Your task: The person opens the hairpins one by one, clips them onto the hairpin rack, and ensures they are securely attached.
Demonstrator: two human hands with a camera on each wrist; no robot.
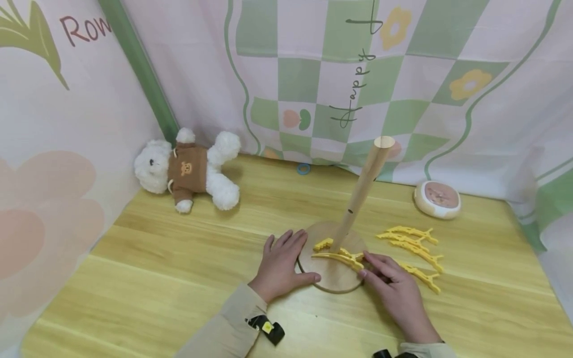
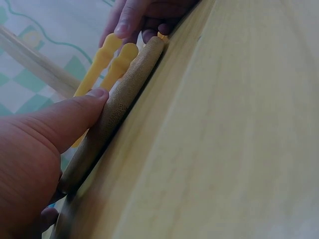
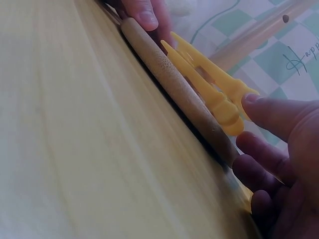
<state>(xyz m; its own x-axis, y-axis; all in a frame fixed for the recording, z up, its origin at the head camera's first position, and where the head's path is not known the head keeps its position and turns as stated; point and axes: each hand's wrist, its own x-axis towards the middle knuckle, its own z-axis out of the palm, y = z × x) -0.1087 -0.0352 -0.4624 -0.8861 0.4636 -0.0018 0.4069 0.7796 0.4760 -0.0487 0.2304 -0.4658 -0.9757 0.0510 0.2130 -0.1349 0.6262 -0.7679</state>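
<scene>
A round wooden base (image 1: 331,282) lies on the table, with a wooden pole (image 1: 361,191) rising from it. My left hand (image 1: 282,263) rests at the base's left side, fingers on the rim and thumb near its front edge. Thumb and fingers of my right hand (image 1: 398,293) pinch the forked handle end of a yellow hair clip (image 3: 214,99), which lies over the base in front of the pole. Another yellow toothed part (image 1: 323,244) shows behind the pole's foot; whether it belongs to the same clip, I cannot tell.
Several yellow hair clips (image 1: 414,245) lie right of the base. A white plush toy (image 1: 224,191) in a brown top lies at the back left. At the back are a small blue ring (image 1: 303,169) and a rounded white-and-pink object (image 1: 440,199), before a checkered curtain (image 1: 299,79).
</scene>
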